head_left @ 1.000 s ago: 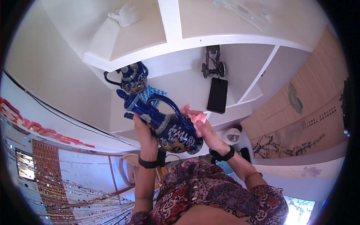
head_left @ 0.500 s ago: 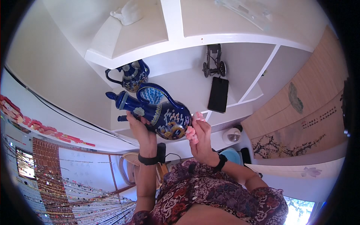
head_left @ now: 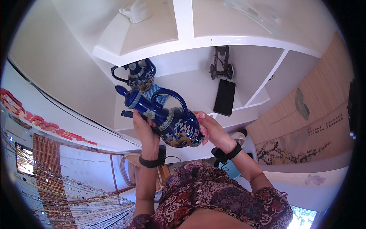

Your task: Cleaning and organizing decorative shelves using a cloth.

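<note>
My left hand (head_left: 145,131) is closed round the spout side of a tilted dark blue porcelain pot (head_left: 173,128) with floral and gold decoration, its lid toward the upper left. At the pot's rounded base, my right hand (head_left: 214,133) grips a pink cloth (head_left: 204,132) pressed against the glaze, mostly hidden behind fingers and pot. Behind the held pot, a similar blue pot (head_left: 139,79) stands in the white shelf compartment, near a blue patterned cloth (head_left: 154,89).
In that compartment lie a black phone (head_left: 225,97) and a dark wheeled object (head_left: 222,65). A white ornament (head_left: 137,11) sits on the shelf (head_left: 187,42) above. A bead curtain (head_left: 87,194) hangs at lower left, wooden scrolls (head_left: 293,133) at right, a blue basin (head_left: 230,168) below.
The pot has shifted and changed tilt, now slightly right of where it was half a second ago. My right hand has turned round the base, covering more of the pink cloth.
</note>
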### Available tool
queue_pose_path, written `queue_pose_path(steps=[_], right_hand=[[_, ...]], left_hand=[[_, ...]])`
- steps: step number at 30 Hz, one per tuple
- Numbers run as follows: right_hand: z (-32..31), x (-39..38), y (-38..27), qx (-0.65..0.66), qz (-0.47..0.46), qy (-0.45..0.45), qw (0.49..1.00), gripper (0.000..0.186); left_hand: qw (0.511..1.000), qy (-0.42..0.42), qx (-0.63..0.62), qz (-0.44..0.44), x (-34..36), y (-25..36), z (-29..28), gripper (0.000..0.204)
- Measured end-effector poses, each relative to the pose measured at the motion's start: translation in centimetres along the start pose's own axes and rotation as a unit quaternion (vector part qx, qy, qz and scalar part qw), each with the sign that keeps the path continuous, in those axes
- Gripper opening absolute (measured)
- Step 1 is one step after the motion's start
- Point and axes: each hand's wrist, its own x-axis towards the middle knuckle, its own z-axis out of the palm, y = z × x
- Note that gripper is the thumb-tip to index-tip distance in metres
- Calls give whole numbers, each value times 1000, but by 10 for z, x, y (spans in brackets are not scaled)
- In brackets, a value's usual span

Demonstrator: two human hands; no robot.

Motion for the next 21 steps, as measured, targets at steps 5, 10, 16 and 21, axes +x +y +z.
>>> queue_pose_path(steps=[5, 10, 16, 21], right_hand=[[6, 11, -8, -22, -74, -49, 996, 45], [23, 2, -51, -77, -153, -157, 973, 33], [21, -4, -65, -166, -147, -204, 954, 31], [7, 14, -49, -171, -91, -209, 959, 33]], left_hand=[[999, -22, 31, -17, -6, 2, 11, 37], [994, -69, 65, -50, -25, -15, 11, 39], [984, -146, 67, -71, -28, -23, 9, 37], [980, -124, 53, -145, -21, -39, 5, 35]])
